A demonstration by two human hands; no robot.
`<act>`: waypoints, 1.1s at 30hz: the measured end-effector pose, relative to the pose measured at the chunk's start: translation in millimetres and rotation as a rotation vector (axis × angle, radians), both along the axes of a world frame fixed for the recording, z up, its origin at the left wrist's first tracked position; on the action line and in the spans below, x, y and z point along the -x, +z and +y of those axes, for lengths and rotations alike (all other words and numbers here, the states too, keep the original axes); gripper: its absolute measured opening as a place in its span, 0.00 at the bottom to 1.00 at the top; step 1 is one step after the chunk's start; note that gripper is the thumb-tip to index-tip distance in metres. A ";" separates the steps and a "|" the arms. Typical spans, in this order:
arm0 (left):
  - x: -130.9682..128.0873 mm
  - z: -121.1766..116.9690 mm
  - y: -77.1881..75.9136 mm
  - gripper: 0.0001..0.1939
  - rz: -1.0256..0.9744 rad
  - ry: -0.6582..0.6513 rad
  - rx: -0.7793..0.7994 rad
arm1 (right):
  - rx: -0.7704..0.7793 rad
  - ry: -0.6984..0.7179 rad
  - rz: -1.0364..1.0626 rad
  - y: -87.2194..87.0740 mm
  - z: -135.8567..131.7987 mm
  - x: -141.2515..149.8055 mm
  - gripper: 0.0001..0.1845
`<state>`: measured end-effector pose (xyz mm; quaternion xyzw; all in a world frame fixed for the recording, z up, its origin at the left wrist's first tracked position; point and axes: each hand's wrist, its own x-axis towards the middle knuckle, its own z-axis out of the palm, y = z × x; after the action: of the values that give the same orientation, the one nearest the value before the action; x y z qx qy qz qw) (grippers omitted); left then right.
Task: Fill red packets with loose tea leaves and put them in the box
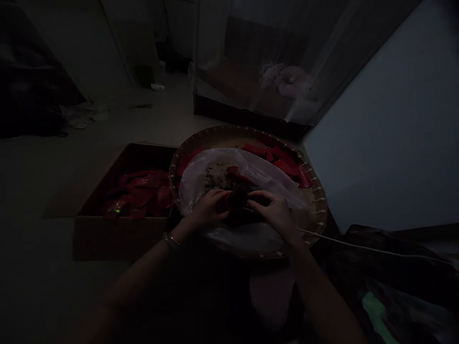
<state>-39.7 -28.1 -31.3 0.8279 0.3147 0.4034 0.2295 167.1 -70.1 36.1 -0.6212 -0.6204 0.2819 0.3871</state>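
In dim light, my left hand [207,209] is closed around a small red packet [223,203] above a round woven basket tray [320,206]. Fingers pinched, my right hand [272,211] meets a dark clump [238,197] at the packet's right side; it is too dark to tell what the clump is. Beneath both hands a clear plastic bag [193,174] is spread out, with dark crumbs [218,174] on it. Another red packet [238,176] lies just beyond my fingers.
Several red packets [287,165] lie along the tray's far right side. A cardboard box [118,239] left of the tray holds many more. A white cord [358,244] runs off to the right. Behind stands a netted bed [229,102]; a pale wall [387,143] rises at right.
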 end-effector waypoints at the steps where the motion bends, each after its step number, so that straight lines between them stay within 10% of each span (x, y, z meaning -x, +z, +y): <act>1: -0.2 0.3 -1.1 0.27 0.002 0.002 -0.006 | -0.013 0.025 -0.008 5.9 0.4 5.1 0.13; 18: -0.9 1.5 -2.8 0.26 -0.003 0.025 -0.004 | -0.152 0.028 -0.075 9.3 1.2 20.4 0.09; 33: 1.8 2.5 -6.3 0.28 0.045 0.044 0.079 | -0.117 0.141 -0.266 -24.3 3.5 33.7 0.07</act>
<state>-41.5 -25.7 -37.6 0.8201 0.3534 0.3769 0.2459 133.4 -66.6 11.8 -0.5843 -0.7235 0.1869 0.3164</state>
